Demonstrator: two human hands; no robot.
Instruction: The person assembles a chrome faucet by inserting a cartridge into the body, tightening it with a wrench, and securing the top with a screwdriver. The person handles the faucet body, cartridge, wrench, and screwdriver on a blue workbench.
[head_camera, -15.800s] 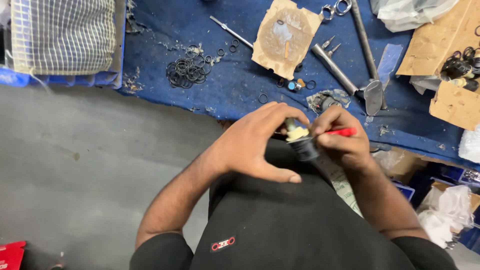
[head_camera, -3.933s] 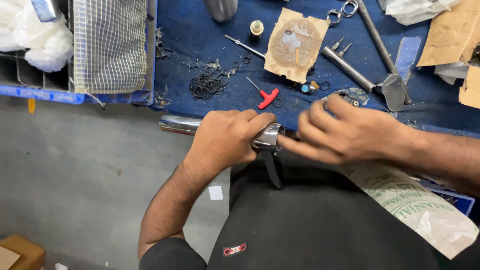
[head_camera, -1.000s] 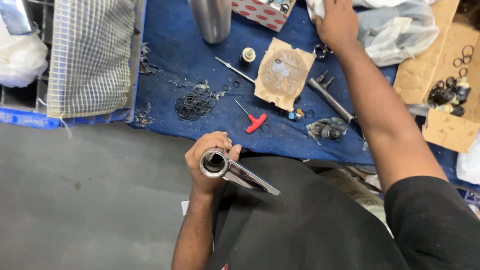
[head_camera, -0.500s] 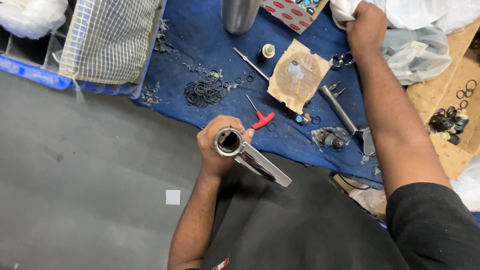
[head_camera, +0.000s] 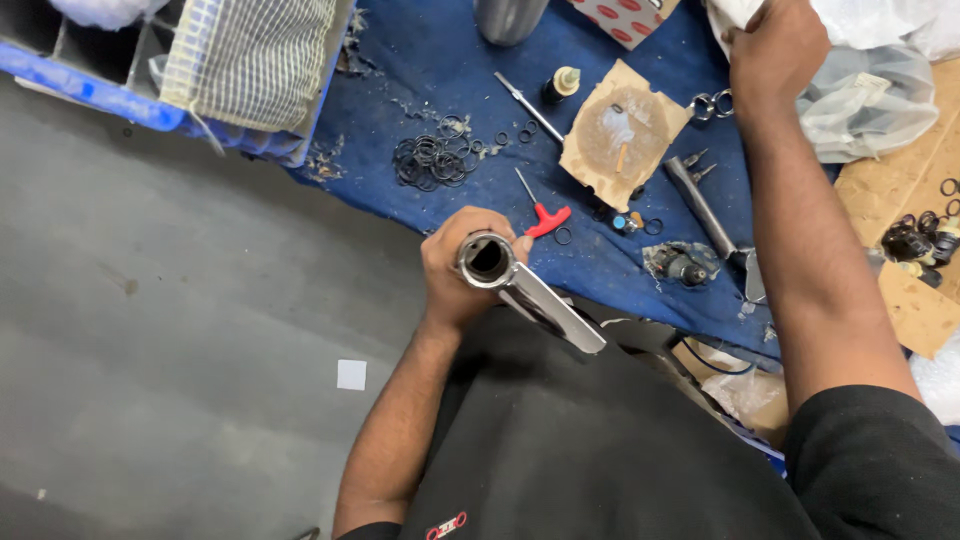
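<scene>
A blue mat (head_camera: 450, 90) covers the bench, and at its left edge a blue compartment bin (head_camera: 90, 80) holds white wadding under a sheet of pale mesh (head_camera: 250, 55). Nearer the person, the left hand (head_camera: 462, 262) has its fingers curled tight around a shiny metal tube (head_camera: 525, 300) (open end facing up), held over the lap at the mat's near edge. The right hand (head_camera: 780, 45) grips a white cloth (head_camera: 860, 20) far across the mat, while black rubber rings (head_camera: 430, 160) and a red-handled key (head_camera: 538, 210) lie loose between.

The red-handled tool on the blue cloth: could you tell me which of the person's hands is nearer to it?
Left. The left hand, gripping a metal tube, sits just below-left of the red-handled tool. The right hand is far off at the top right, on white cloth.
</scene>
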